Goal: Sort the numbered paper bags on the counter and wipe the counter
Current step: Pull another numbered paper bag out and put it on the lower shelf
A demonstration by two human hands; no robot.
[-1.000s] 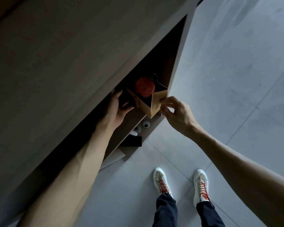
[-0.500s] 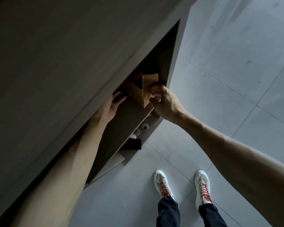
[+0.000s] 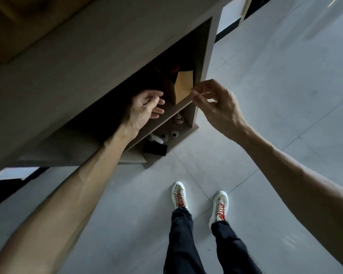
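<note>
nearest the camera, two legs in dark trousers [image 3: 188, 240] end in white shoes with orange laces [image 3: 180, 195], standing on the pale tiled floor [image 3: 275, 107] in front of the counter [image 3: 71, 62]. both bare forearms reach up and away from the shoes toward the open shelf [image 3: 164, 115] under the counter top.

the left hand [image 3: 145, 108] is at the shelf's front edge, palm turned up, fingers loose and spread apart, holding nothing. it sits just left of the paper bag [image 3: 183, 87] without touching it, as far as can be seen.

the right hand [image 3: 216, 104] is just right of the bag, at the shelf's front corner. its thumb and forefinger are brought together near the bag's lower right edge; whether they actually pinch the paper cannot be told.

the brown paper bag stands upright on the shelf, at its right end, close against the side wall of the counter. something red [image 3: 174, 69] shows in the dark behind the bag's top.

on the lower shelf below, nearer the floor, lie a black flat object [image 3: 154, 149] and a few small white round things [image 3: 174, 133].
</note>
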